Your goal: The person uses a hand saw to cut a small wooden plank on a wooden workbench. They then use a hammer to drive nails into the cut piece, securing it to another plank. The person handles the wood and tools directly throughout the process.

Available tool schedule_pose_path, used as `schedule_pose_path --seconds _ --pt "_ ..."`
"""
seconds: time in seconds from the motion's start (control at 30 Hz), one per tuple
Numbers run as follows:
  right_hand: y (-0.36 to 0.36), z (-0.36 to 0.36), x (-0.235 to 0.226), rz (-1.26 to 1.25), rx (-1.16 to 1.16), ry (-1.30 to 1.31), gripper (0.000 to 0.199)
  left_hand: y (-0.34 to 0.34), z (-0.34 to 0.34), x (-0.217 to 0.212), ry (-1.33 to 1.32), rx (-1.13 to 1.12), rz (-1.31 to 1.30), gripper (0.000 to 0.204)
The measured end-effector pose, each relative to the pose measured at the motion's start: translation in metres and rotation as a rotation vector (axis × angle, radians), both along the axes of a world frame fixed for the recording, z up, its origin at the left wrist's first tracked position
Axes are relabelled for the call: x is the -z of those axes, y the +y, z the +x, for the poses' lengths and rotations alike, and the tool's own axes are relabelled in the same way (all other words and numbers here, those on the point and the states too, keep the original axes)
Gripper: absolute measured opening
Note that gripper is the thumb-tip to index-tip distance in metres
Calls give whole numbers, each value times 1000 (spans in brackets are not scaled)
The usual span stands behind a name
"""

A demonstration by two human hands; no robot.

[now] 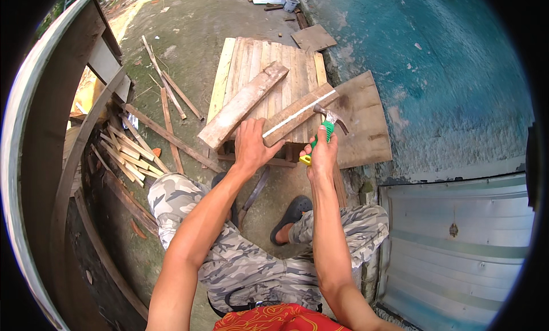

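Observation:
My left hand (253, 143) presses down on the near end of a short wooden plank (300, 112) that lies slanted across a slatted wooden pallet table (251, 54). My right hand (323, 154) grips the green and yellow handle of a claw hammer (327, 120), whose metal head sits just right of that plank. A second, longer weathered plank (243, 104) rests diagonally on the pallet to the left of my left hand. I am seated, with my camouflage-trousered knees below the pallet.
Several loose slats and sticks (137, 151) lie heaped on the ground at left. A flat board (366, 119) leans beside the blue wall (434, 74). A curved dark wooden frame (68, 176) runs along the left. A corrugated sheet (457, 239) is at right.

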State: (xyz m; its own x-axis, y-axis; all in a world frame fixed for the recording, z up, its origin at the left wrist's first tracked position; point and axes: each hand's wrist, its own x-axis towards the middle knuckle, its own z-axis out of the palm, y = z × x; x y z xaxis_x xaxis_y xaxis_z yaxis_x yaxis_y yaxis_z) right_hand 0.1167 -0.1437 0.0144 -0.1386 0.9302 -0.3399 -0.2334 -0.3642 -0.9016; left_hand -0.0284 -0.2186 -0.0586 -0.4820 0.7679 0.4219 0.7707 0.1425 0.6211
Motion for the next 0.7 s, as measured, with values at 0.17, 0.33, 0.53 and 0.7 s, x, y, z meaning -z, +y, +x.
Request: schedule_pose_path --seconds 0.17,0.33,0.53,0.7 --pt "-23 -7 12 -92 -197 -104 29 0 -1 0 -2 1 -7 72" --pt "-30 -20 8 -17 -184 -173 32 2 -2 2 6 -15 7 71" --pt "-32 -12 5 61 -47 -58 39 1 -1 3 -14 -13 -13 75" --pt "-9 18 -5 266 -163 -636 42 -4 1 4 -176 -45 70 82"
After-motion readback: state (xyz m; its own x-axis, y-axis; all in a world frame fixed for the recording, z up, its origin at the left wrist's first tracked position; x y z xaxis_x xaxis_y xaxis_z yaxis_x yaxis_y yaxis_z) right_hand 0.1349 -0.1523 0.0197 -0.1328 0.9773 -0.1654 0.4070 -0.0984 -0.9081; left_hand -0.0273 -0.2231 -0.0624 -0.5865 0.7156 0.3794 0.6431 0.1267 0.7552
